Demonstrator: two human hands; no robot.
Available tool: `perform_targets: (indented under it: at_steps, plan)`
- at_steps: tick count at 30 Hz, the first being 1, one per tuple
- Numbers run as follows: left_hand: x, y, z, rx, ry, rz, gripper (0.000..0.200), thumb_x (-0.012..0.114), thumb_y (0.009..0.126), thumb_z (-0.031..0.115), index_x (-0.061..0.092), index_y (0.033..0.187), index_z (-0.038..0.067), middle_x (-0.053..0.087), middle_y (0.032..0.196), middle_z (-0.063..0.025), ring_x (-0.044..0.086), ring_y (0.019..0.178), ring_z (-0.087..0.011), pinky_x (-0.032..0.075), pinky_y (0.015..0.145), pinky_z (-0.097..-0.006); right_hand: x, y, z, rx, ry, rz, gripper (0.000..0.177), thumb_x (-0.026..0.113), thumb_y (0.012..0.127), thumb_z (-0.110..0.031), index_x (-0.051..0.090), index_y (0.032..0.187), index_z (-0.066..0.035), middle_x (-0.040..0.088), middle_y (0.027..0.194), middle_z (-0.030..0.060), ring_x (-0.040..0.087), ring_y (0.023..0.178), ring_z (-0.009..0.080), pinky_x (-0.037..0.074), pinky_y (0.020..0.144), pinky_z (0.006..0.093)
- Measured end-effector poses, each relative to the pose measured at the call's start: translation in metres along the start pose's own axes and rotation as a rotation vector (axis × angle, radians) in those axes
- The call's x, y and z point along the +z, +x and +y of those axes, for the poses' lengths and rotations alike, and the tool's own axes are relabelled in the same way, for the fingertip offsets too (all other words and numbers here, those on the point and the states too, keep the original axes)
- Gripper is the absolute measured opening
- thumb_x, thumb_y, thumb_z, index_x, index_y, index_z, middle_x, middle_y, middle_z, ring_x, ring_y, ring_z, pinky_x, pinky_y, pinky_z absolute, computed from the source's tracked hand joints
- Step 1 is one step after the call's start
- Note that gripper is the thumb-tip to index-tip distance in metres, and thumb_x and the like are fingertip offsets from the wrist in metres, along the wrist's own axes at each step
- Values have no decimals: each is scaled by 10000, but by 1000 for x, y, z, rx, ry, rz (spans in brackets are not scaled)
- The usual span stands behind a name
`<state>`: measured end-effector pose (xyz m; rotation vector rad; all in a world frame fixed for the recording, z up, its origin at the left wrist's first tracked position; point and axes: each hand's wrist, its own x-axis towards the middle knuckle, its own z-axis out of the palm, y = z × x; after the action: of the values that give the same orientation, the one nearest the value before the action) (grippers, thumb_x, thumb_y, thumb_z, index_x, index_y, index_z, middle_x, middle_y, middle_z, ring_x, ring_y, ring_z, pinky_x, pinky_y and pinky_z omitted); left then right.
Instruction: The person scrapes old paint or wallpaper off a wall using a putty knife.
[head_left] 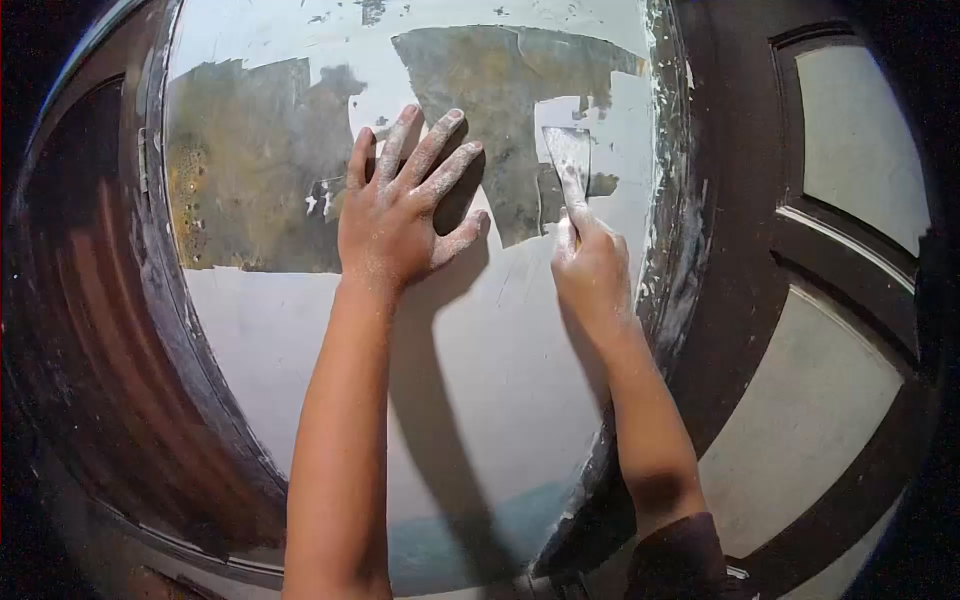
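My left hand rests against the upright wall surface with its fingers spread, white powder on the fingertips and thumb. In my right hand is a putty knife, its broad metal blade pointing up and its edge against the surface; the handle is mostly hidden in my fist, with a finger laid along the blade. The wall panel has a smooth white coat with ragged grey-brown patches laid bare around and between both hands. A white strip shows just above the blade.
Dark wooden frames border the panel on both sides; the right one has pale inset panels. White flecks and peeling edges run along the right border. A brown panelled door stands at left. A bluish-green area lies low on the wall.
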<state>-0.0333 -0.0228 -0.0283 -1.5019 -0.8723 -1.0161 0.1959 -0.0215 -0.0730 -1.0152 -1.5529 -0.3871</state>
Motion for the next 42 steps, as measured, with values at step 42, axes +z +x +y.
perform_targets:
  at_steps: [42]
  plan:
    - [3,0,-4,17,-1,17,604,654,884,608,620,1444,386,440,1656,99,342,1565,-257,186,1294,-537,-11,21,-9,2,21,24,362,568,1011,-107,648,1347,2,684,941,327,681,850,501,526,748,520]
